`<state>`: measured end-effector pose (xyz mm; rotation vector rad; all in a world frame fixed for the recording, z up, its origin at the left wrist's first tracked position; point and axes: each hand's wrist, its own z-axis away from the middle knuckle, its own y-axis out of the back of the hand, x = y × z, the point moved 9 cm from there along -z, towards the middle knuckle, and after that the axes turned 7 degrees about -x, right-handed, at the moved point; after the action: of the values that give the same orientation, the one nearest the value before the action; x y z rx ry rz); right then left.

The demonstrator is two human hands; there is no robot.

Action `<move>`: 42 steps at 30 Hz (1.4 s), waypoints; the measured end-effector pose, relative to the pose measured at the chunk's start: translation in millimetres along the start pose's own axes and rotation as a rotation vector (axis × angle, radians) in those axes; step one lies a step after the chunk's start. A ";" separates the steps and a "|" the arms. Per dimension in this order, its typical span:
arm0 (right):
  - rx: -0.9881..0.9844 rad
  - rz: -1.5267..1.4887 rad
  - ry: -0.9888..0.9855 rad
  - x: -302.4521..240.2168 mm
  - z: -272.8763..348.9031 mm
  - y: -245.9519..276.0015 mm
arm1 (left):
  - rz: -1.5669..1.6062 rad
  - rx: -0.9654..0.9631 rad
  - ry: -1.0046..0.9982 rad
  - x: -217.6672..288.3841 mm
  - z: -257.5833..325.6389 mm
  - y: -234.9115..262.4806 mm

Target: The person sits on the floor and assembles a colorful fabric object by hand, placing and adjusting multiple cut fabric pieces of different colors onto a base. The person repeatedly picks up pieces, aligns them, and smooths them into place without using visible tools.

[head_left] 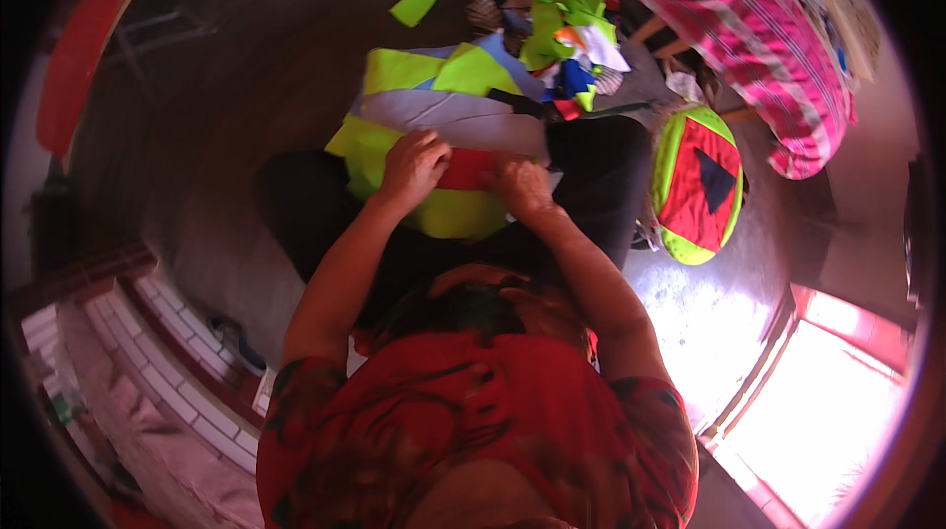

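Note:
Over my lap, a small red piece of cloth point(465, 171) lies stretched between my two hands. My left hand point(417, 171) grips its left end with bent fingers. At the other end my right hand point(522, 185), slightly blurred, has its fingers curled down on the cloth. Beneath them is a lime-yellow cloth point(459, 215), which also shows left of my left hand. Just beyond the hands lies a grey cloth point(448, 115), with lime-yellow pieces point(405, 70) on its far side. My fingertips are partly hidden.
A heap of coloured scraps point(552, 32) lies on the floor ahead, with one lime scrap point(414, 8) apart to its left. Right of my knee sits a rounded lime-and-red cloth item point(699, 186) with a dark triangle. Pink checked cloth point(764, 46) hangs at the far right.

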<state>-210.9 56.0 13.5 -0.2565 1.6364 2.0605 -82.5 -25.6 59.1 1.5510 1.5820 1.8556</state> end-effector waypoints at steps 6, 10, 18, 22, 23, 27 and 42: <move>-0.097 -0.059 -0.004 -0.9 -6.9 -13.1 | 0.141 -0.108 0.154 -20.8 -0.6 -16.8; -0.095 -0.180 0.005 8.0 -7.2 -19.1 | 0.172 -0.173 0.176 -21.5 -6.4 -23.1; -0.115 -0.133 0.013 5.3 -10.3 -28.1 | 0.197 -0.209 0.233 -27.9 -4.7 -23.9; -0.080 -0.230 0.014 5.4 -8.7 -22.3 | 0.185 -0.220 0.226 -29.5 -5.0 -26.3; -0.053 -0.238 0.024 6.4 -8.1 -22.9 | 0.208 -0.187 0.222 -30.2 -3.6 -23.3; -0.025 -0.220 0.058 6.8 -8.1 -21.8 | 0.098 0.053 0.124 -14.0 -9.3 2.5; -0.229 -0.152 0.001 -6.5 8.3 -6.6 | -0.295 -0.029 0.276 -30.7 -31.9 -43.5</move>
<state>-200.8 63.3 12.9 -0.4456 1.3363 2.1283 -114.4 -49.6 11.6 1.0141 1.7762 1.9723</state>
